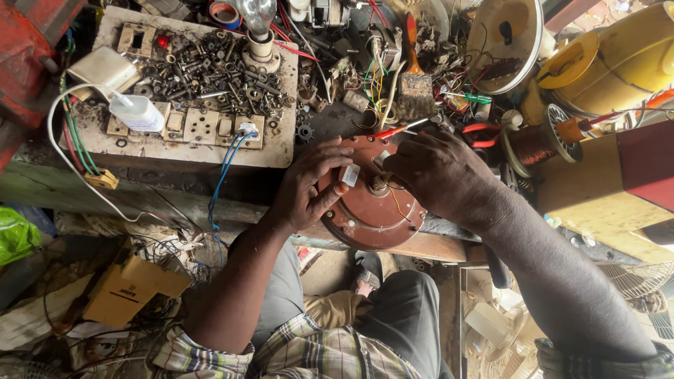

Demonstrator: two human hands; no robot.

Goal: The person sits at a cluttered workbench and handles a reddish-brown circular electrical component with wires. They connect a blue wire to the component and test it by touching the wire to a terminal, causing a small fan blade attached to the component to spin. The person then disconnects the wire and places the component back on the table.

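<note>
Resting on the front edge of a cluttered workbench (pixel 295 151), a round reddish-brown motor housing (pixel 368 210) lies flat with its short centre shaft (pixel 380 184) pointing up. The left hand (pixel 309 186) grips the housing's left rim, fingers spread over the top and the thumb pressed on its face. The right hand (pixel 439 175) reaches in from the right, its fingers bunched together at the shaft; what they pinch there is hidden, so I cannot tell. A thin yellow wire (pixel 397 205) trails from the shaft across the face.

The housing looks closed, its rim screws seated, and the work appears centred on the shaft and wiring, with no sign yet of the unit being mounted anywhere.

Just behind lie a red-handled screwdriver (pixel 393 130) and a paintbrush (pixel 414 77). To the right stands a spool of copper wire (pixel 537 140); to the left, a switchboard (pixel 203 130) strewn with nuts and bolts (pixel 210 74).
</note>
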